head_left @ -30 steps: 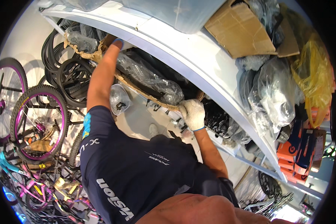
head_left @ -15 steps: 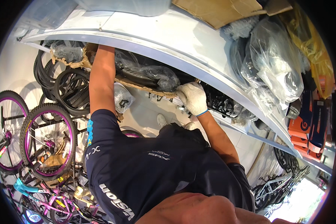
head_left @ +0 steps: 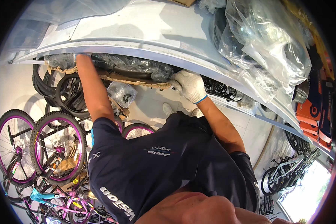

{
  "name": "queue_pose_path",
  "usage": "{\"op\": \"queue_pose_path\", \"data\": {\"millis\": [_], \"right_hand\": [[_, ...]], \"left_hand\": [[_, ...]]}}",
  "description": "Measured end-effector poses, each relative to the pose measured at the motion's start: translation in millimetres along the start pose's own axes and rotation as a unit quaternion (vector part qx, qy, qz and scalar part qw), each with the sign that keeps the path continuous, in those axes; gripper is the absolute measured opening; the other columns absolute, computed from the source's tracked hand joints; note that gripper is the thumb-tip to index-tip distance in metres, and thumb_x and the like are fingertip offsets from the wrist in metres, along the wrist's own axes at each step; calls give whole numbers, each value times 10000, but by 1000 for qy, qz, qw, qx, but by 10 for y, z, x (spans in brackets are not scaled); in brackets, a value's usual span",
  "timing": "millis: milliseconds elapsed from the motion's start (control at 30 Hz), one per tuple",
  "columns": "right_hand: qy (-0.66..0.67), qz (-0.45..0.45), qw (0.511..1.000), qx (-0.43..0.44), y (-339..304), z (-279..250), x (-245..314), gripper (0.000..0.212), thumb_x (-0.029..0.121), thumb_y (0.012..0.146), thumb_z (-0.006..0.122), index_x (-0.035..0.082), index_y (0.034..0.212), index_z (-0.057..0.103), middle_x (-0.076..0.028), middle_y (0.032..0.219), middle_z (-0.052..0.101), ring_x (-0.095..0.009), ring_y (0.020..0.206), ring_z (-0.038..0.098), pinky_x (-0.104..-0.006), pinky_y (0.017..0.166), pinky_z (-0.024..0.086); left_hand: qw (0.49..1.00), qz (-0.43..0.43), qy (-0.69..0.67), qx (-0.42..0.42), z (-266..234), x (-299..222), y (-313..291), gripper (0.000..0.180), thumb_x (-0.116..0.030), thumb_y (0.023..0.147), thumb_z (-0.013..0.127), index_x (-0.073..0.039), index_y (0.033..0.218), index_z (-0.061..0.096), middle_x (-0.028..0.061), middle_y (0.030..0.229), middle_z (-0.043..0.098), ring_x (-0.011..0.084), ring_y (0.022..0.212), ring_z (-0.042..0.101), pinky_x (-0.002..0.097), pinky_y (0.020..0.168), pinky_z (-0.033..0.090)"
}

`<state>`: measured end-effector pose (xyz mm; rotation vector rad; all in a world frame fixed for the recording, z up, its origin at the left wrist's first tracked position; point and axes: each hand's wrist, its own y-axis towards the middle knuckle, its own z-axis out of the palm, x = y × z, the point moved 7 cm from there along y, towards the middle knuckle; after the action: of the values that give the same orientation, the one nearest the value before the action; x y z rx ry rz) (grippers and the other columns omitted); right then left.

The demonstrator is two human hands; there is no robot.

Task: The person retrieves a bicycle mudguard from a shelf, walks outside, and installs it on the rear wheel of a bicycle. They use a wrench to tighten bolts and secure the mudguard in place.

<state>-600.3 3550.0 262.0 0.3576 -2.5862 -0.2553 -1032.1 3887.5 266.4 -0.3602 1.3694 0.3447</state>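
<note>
Under the edge of a white shelf sits an open cardboard box with a torn, ragged rim. Clear plastic wrap and dark long parts fill it. My left hand reaches in at the box's left part; only the wrist and a bit of glove cuff show, and the shelf lip and box hide its fingers. In a white knitted glove with a blue cuff, my right hand closes round the right end of the box's rim.
Black tyres hang at the left, above bicycles with purple-rimmed wheels. A clear plastic bag lies below the box. Plastic-wrapped goods and orange boxes crowd the shelf's right side. More bicycles stand far right.
My left arm has drawn back a little and shifted left, so its glove cuff now shows at the shelf edge. My right hand keeps its hold on the box. The view has tilted slightly.
</note>
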Motion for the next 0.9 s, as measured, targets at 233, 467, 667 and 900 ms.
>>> {"op": "queue_pose_path", "data": {"millis": [233, 467, 667, 900], "right_hand": [[27, -16, 999, -13, 39, -31, 21, 193, 321, 928, 737, 140, 977, 783, -65, 926, 734, -315, 928, 702, -447, 807, 553], [-18, -29, 999, 1, 37, -72, 91, 193, 322, 919, 743, 136, 948, 785, -76, 897, 732, -329, 905, 696, -455, 793, 545], [54, -44, 996, -61, 6, -104, 13, 199, 304, 916, 749, 119, 984, 783, -70, 884, 733, -312, 909, 720, -443, 883, 556], [593, 97, 799, 27, -664, -313, -208, 661, 95, 1015, 683, 79, 1607, 389, -153, 1424, 590, -205, 1183, 670, -386, 932, 620]], "left_hand": [[990, -117, 61, 49, -214, 338, -1211, 336, -138, 998, 693, 31, 1284, 646, 119, 1038, 698, 155, 663, 569, 256, 474, 448], [998, -43, -29, 47, -942, -819, -1385, 344, -191, 1039, 668, 6, 1320, 700, 95, 1024, 712, 54, 544, 482, 178, 419, 331], [989, -54, -135, 5, -1847, -561, -2040, 416, -241, 1024, 698, -4, 1364, 662, 125, 1241, 736, 132, 981, 749, 135, 509, 474], [977, -165, -137, -13, -2143, 763, -3048, 538, -269, 1038, 698, 3, 1483, 564, 139, 1425, 633, 286, 1222, 667, 451, 1021, 585]]}}
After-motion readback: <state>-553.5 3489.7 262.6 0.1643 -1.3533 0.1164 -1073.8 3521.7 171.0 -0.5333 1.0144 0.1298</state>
